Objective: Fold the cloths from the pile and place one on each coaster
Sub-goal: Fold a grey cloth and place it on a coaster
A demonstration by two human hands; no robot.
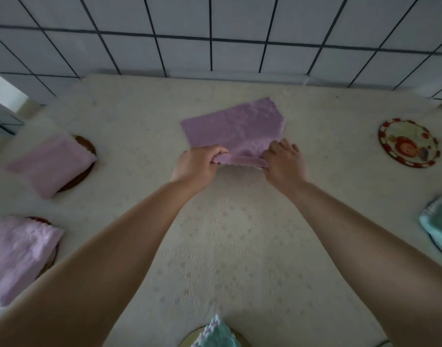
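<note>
- At the middle of the surface (240,246), your left hand (196,165) and right hand (285,164) each pinch the near edge of the purple cloth (232,128); each grip is clenched on that bunched edge.
- Beyond your hands, the purple cloth lies flat toward the tiled wall (215,33).
- Left of the purple cloth, a folded pink cloth (49,164) covers most of a brown coaster (86,144).
- Nearer you on that side, a second pink cloth (17,256) hides most of its coaster.
- Right of the purple cloth sits a bare patterned coaster (409,142).
- Nearer you on that side, a teal cloth (439,226) lies at the frame edge.
- Another teal cloth (216,334) lies nearest you.
</note>
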